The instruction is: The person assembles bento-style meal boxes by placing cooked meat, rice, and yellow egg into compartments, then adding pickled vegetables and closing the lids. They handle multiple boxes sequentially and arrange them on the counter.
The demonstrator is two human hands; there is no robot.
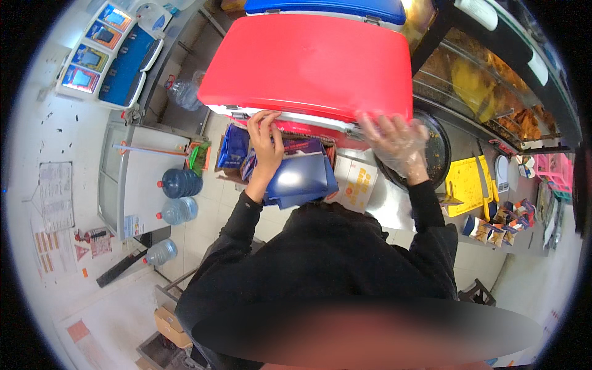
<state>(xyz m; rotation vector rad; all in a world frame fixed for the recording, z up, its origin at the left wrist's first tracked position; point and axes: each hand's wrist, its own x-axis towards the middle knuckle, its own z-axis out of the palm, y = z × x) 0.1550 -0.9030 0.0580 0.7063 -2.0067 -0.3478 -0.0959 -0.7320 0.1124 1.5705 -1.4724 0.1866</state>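
The red-lidded cooler box (308, 61) sits straight ahead of me, its lid lying down over the white body. My bare left grip (266, 137) is at its front edge, left of the middle, with bent fingers touching the rim under the lid; I cannot tell whether they pinch it. My right grip (398, 145), in a clear plastic glove, is spread wide and holds nothing that I can see. It is blurred at the lid's front right corner, near the metal latch, and I cannot tell whether it touches.

Below my left wrist lies a stack of dark blue cartons (302, 179), just beside a white box (357, 183) with orange print. A round black pan (438, 151) lies partly behind my right hand on the steel table (393, 206), and a yellow cutting board (464, 182) is farther right. A blue-lidded cooler (327, 5) stands behind the red lid.
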